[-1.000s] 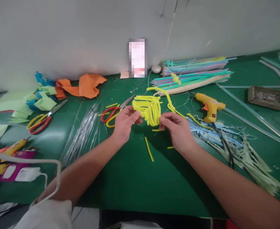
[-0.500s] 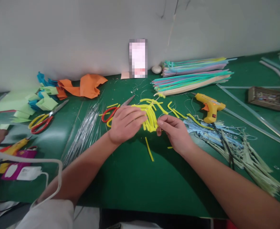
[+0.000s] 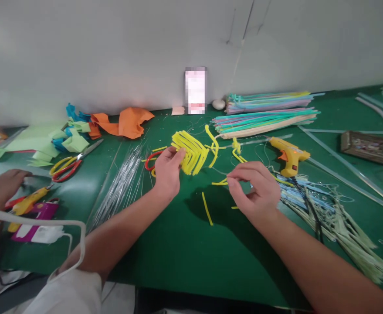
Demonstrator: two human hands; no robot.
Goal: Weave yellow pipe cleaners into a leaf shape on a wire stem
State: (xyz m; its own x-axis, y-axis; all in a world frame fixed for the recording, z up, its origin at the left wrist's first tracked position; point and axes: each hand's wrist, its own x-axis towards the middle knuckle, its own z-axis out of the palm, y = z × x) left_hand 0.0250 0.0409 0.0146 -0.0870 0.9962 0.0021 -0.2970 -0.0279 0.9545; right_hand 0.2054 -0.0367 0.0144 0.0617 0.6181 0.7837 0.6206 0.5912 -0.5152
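Note:
My left hand (image 3: 169, 171) pinches the edge of a yellow pipe-cleaner piece (image 3: 191, 152), its short strips set side by side in bent, V-shaped rows. At its right end is a curved yellow strip (image 3: 213, 146). My right hand (image 3: 253, 185) is closed in a pinch to the right of the piece, apart from it. A thin pale strand (image 3: 220, 172) runs from near the piece to these fingertips. Red-handled scissors (image 3: 150, 161) lie partly hidden behind my left hand. Loose yellow cut strips (image 3: 207, 208) lie on the green table (image 3: 184, 257).
A yellow glue gun (image 3: 287, 155) lies right, near bundles of coloured pipe cleaners (image 3: 266, 122). Thin wires (image 3: 121, 183), more scissors (image 3: 69, 165) and orange paper (image 3: 134, 122) are left. A phone (image 3: 196, 89) leans on the wall. Another person's hand (image 3: 6, 185) is far left.
My hands have moved apart, the right one toward me and rightward. My left hand has turned from covering the yellow piece to pinching its left edge. The other person's hand shows more.

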